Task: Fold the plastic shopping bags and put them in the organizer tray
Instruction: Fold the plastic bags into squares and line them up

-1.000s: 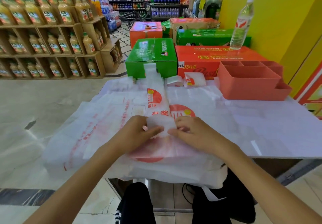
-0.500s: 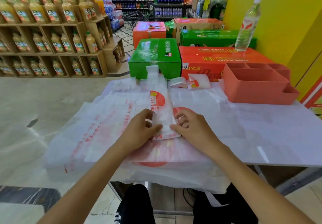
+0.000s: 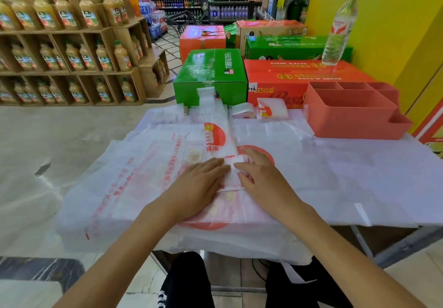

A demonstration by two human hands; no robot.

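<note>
Two hands are working on one long, thin folded strip of bag [image 3: 219,139] in the middle of the table [image 3: 359,175]. The strip is lying on top of a flat pile of bags [image 3: 143,183] and is running from the hands up toward 12 o'clock, where its far end is reaching the green box [image 3: 211,77].

The left hand [image 3: 199,185] is lying flat, with its fingers straight and close together, pressing down on the near end of the strip. The right hand [image 3: 263,183] is lying flat too, fingers straight, pressing the same folded end from the other side. The fingertips of the two hands are almost meeting.

Two small folded bags [image 3: 260,112] are sitting side by side at 1 o'clock from the hands, just beside the pink tray [image 3: 354,120]. The tray is sitting at 2 o'clock, on the far right part of the table. I am counting at least five slots in it, one big and the others small. No bag is showing inside it.

Behind the table, five boxes are sitting close together: two green, two red-orange and one tan. One water bottle [image 3: 338,29] is standing upright on the red box [image 3: 299,79] at 1 o'clock. Shelves full of juice bottles [image 3: 60,31] are standing at 10 o'clock, too many to count.
</note>
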